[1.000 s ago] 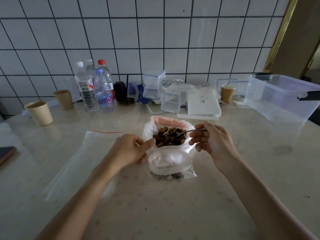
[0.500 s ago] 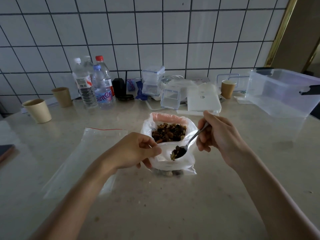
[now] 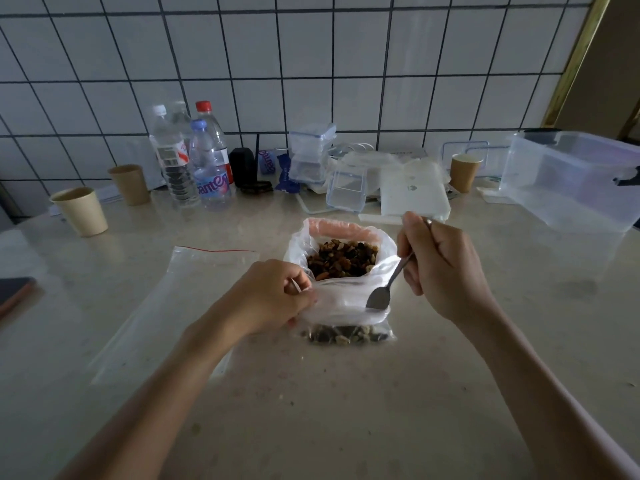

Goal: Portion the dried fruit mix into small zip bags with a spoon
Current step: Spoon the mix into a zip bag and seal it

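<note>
Head view, one spoon (image 3: 380,297), two paper cups (image 3: 81,211), three bottles (image 3: 194,157)

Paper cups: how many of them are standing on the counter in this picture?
3. One cream cup stands at the far left, a brown cup is just behind it near the bottles, and another brown cup stands at the right beside the clear storage box. Clutter might hide more.
</note>
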Motion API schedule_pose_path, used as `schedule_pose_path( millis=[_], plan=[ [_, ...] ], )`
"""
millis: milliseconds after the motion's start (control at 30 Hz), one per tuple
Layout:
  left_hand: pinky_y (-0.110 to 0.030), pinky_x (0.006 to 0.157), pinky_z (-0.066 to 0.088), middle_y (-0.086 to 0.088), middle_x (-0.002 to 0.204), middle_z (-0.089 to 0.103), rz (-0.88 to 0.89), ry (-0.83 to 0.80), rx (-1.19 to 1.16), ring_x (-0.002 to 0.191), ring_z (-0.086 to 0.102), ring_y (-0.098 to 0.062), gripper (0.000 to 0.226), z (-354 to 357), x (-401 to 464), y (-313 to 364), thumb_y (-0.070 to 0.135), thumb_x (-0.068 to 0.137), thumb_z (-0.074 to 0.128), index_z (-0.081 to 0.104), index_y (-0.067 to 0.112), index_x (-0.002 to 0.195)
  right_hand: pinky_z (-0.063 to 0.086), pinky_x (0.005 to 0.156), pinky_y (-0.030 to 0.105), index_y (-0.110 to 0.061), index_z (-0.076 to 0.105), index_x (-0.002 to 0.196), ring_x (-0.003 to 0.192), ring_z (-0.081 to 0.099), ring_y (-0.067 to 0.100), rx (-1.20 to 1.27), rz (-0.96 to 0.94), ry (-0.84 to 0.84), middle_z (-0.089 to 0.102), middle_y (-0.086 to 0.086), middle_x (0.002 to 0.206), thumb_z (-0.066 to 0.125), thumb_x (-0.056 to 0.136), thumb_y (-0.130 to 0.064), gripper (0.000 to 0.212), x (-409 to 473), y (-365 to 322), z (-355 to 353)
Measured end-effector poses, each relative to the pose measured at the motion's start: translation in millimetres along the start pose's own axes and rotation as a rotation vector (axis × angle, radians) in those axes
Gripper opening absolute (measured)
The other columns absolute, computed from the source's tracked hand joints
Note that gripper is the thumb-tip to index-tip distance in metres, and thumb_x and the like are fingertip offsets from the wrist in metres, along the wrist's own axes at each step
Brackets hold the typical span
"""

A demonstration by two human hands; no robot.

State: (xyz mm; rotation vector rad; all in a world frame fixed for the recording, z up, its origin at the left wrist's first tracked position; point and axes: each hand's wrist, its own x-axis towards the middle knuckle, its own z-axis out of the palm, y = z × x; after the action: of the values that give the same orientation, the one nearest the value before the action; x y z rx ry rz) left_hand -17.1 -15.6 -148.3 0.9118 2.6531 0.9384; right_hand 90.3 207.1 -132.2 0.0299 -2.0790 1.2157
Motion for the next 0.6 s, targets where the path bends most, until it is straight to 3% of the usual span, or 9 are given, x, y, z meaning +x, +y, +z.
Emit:
schedule_pose_path(
  millis=[100,200,300,433,600],
  plan=[
    [-0.025,0.066,0.05,0.011,0.074,0.077,-0.001,-0.013,-0.037,0.059,0.073,-0.005,0.018,-3,0,-1,0.045,0.093,0.074,0.073,0.028,0.088,0.03,0.039,0.026,-0.011,0.053,0.068,0.035,0.04,0.022,0.197,0.169,0.13,0.042,0.002,0.041,0.04,0.113,-0.032,0.052,3,2,-3],
    [-0.019,0.056,0.045,0.011,0.073,0.077,-0.021,0.005,-0.061,0.06,0.073,-0.004,0.033,-7,2,-3,0.062,0.087,0.072,0.075,0.029,0.086,0.03,0.037,0.029,-0.013,0.057,0.068,0.037,0.045,0.022,0.36,0.354,0.202,0.047,0.003,0.047,0.041,0.111,-0.033,0.05,6,5,-3],
    [-0.023,0.056,0.045,0.012,0.069,0.075,-0.048,0.15,-0.059,0.057,0.071,-0.004,0.042,-9,7,-8,0.066,0.089,0.064,0.071,0.025,0.082,0.034,0.038,0.03,-0.009,0.059,0.077,0.042,0.051,0.023,0.427,0.506,0.215,0.054,0.005,0.052,0.041,0.111,-0.032,0.045,7,11,-3],
    [-0.035,0.069,0.054,0.009,0.077,0.07,-0.117,0.398,0.053,0.07,0.069,-0.01,0.042,2,16,-19,0.069,0.091,0.059,0.06,0.026,0.087,0.037,0.039,0.031,-0.008,0.061,0.085,0.048,0.056,0.024,0.377,0.514,0.195,0.06,0.007,0.057,0.04,0.111,-0.032,0.042,7,15,-2],
    [-0.035,0.081,0.055,0.014,0.093,0.072,-0.139,0.356,0.034,0.09,0.067,-0.008,0.056,13,21,-26,0.075,0.092,0.052,0.068,0.025,0.11,0.035,0.036,0.027,-0.009,0.059,0.081,0.04,0.05,0.018,0.126,0.399,0.123,0.059,0.008,0.051,0.037,0.111,-0.027,0.042,5,16,3]
  ],
)
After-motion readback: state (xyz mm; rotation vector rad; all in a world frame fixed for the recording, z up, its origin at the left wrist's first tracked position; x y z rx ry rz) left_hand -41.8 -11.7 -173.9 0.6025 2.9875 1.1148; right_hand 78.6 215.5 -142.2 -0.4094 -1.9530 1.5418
